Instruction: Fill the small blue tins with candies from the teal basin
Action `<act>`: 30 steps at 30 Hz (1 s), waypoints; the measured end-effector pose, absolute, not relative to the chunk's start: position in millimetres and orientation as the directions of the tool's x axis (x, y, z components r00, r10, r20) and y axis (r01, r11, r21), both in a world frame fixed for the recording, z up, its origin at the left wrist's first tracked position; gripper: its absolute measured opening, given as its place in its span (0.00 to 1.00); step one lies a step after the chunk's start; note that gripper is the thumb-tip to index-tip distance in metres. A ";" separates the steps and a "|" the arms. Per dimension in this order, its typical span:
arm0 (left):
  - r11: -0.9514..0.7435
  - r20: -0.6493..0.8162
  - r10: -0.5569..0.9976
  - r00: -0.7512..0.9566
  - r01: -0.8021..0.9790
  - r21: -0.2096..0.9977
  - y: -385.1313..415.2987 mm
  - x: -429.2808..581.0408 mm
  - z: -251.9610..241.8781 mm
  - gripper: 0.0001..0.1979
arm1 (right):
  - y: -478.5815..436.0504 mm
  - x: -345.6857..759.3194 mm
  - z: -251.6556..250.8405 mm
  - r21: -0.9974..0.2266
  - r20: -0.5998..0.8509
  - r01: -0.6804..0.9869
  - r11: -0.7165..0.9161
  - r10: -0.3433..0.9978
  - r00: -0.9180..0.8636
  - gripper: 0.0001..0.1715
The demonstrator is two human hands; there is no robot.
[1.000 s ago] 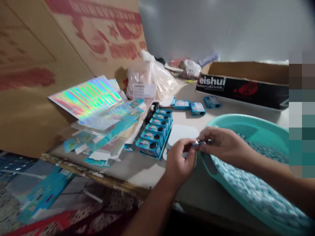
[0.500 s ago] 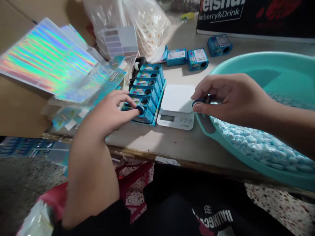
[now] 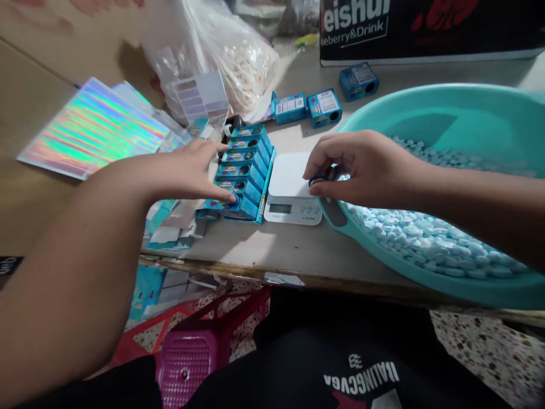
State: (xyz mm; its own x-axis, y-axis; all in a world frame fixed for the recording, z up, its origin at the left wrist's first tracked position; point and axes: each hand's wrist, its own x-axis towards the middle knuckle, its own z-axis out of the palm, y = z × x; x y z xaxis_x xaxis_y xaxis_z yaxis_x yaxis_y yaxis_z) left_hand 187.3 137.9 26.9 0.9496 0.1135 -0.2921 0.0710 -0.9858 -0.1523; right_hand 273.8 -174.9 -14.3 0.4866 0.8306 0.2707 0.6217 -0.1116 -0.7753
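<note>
Desk (image 3: 298, 250) in my view, pale top. On it: white scale (image 3: 293, 193), tray of blue boxes (image 3: 243, 173) beside it, teal basin (image 3: 443, 113) at right, three loose blue boxes (image 3: 324, 107), holographic sheets (image 3: 93, 128), plastic bag (image 3: 238, 57), dark carton (image 3: 426, 25) at back.

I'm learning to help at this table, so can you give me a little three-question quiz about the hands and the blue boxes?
1. True or false: the left hand touches the nearest box in the row of boxes.
2. What white thing lies between the row and the basin?
3. The right hand pinches: A a small ring-like piece, B a spoon, C a bag.

Key: 1 true. 2 the scale. 3 A.
</note>
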 end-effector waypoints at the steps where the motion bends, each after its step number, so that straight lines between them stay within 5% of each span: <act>1: -0.986 -0.312 0.112 0.943 0.068 -0.151 135.9 188.5 27.5 0.56 | -175.0 274.1 -13.7 -0.771 0.266 0.626 -0.115 0.836 0.481 0.10; 13: -0.993 -0.393 0.108 0.913 0.084 -0.077 127.8 189.5 28.2 0.46 | -176.0 275.6 -11.7 -0.763 0.266 0.640 -0.092 0.858 0.440 0.09; 24: -0.983 -0.533 0.092 0.841 0.161 0.084 132.8 194.8 19.0 0.63 | -174.0 274.6 -9.4 -0.713 0.300 0.698 -0.057 0.876 0.378 0.08; 30: -0.972 -0.472 0.129 0.872 0.206 0.116 139.8 194.9 13.2 0.61 | -173.1 273.7 -11.0 -0.691 0.316 0.722 -0.041 0.881 0.352 0.08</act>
State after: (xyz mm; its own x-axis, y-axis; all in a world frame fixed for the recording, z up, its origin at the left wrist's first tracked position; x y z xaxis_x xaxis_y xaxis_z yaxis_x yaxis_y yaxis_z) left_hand 194.9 139.8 13.2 0.8721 0.1287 -0.4722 0.2061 -0.9717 0.1158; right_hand 273.7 -173.1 -11.0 0.3519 0.8813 0.3155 0.7216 -0.0407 -0.6911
